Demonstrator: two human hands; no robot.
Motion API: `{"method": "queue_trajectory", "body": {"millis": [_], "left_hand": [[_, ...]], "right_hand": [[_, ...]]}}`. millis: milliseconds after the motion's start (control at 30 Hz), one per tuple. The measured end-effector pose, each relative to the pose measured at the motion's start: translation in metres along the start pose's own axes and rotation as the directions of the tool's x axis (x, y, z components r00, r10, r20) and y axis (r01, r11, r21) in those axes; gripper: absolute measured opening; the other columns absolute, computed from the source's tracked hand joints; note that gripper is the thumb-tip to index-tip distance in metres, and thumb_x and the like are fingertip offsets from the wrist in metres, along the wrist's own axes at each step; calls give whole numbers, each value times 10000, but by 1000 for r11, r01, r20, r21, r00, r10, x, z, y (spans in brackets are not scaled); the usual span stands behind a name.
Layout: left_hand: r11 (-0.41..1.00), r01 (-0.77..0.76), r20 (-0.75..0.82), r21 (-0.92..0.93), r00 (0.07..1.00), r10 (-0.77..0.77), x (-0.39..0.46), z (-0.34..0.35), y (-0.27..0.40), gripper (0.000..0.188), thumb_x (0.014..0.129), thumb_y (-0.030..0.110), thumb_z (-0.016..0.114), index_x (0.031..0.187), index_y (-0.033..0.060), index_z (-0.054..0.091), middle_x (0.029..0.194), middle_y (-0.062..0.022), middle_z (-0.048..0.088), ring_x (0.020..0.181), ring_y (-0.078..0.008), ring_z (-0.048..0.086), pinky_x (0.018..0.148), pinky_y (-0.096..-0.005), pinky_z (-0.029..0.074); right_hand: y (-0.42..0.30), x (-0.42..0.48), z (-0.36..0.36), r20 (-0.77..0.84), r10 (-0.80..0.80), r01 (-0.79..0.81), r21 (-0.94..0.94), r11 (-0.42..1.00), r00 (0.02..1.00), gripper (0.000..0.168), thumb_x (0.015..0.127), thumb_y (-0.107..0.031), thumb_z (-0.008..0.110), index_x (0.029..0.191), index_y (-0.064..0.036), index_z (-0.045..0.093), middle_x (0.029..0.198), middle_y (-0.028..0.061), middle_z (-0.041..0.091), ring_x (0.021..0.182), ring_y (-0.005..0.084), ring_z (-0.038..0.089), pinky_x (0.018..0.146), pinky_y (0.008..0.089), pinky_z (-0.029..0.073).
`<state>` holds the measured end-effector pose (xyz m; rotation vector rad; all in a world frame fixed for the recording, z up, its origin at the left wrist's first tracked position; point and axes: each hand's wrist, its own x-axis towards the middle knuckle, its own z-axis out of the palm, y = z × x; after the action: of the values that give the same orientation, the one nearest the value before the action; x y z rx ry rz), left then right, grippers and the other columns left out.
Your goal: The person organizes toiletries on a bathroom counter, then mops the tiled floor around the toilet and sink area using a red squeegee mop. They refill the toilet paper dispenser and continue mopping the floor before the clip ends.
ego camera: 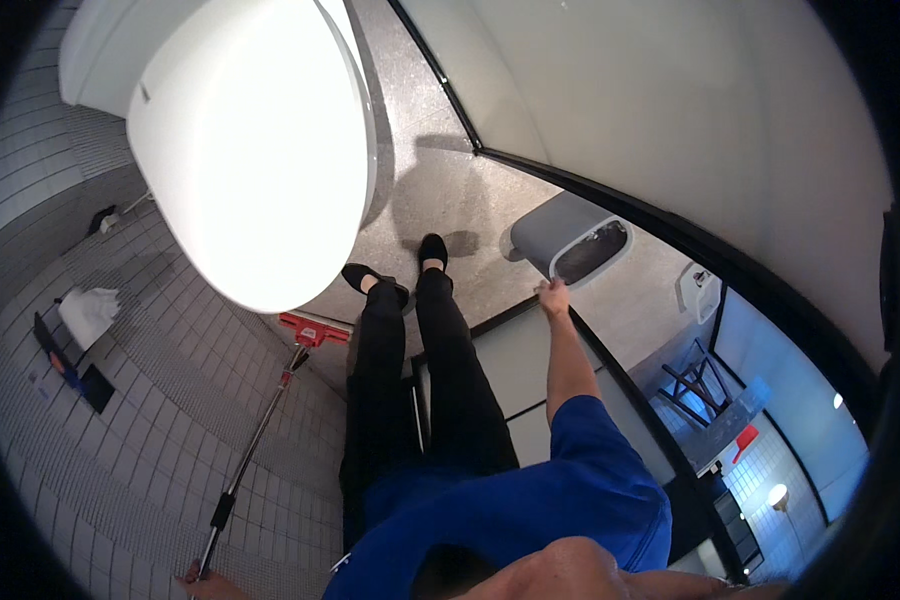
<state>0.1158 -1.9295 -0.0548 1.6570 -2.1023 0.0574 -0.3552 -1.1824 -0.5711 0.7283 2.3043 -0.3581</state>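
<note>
In my left hand [199, 581], at the lower left edge, is the metal pole [247, 457] of a mop. Its red mop head [313, 330] sits low by the tiled wall, next to the toilet and my legs. My right hand [553, 296] reaches forward and grips the rim of a grey waste bin [562, 225]. The bin's mouth faces me and the right, and dark, shiny material shows inside it. A white toilet [255, 165] with its lid down fills the upper left, close to my black shoes [433, 249].
A black-framed panel [645, 112] rises along the right. White paper [90, 315] hangs at a holder on the tiled wall [187, 375]. Farther right are a white plastic object [697, 292], a dark-framed stool [694, 386] and a red item [745, 441]. A pale cabinet front [510, 352] lies beside my legs.
</note>
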Motion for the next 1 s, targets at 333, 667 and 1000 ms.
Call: {"method": "queue_trajectory", "body": {"millis": [333, 667, 1000], "left_hand": [[613, -405, 230, 679, 909, 347, -19, -22, 14, 218, 962, 209, 561, 1016, -2, 574, 776, -110, 566, 754, -263, 559, 749, -427, 480], [959, 282, -225, -29, 933, -281, -46, -19, 73, 237, 952, 252, 571, 851, 46, 509, 673, -42, 438, 668, -232, 481, 788, -407, 459], [486, 441, -150, -755, 605, -782, -53, 15, 88, 422, 954, 302, 569, 645, 167, 316, 567, 33, 250, 513, -112, 258, 552, -288, 335]], "right_hand": [[37, 133, 67, -295, 268, -251, 97, 963, 917, 500, 788, -268, 756, 1082, 112, 616, 1077, 235, 678, 1016, 343, 652, 902, 366, 476], [-170, 71, 141, 33, -95, 5, 929, 371, 995, 365, 865, -190, 716, 1014, 126, 613, 995, 146, 668, 843, 204, 623, 743, 350, 504], [-328, -45, 240, 319, -393, -94, 864, 494, 862, 449, 861, -247, 711, 1157, 49, 550, 985, 143, 654, 854, 281, 647, 709, 376, 517]]}}
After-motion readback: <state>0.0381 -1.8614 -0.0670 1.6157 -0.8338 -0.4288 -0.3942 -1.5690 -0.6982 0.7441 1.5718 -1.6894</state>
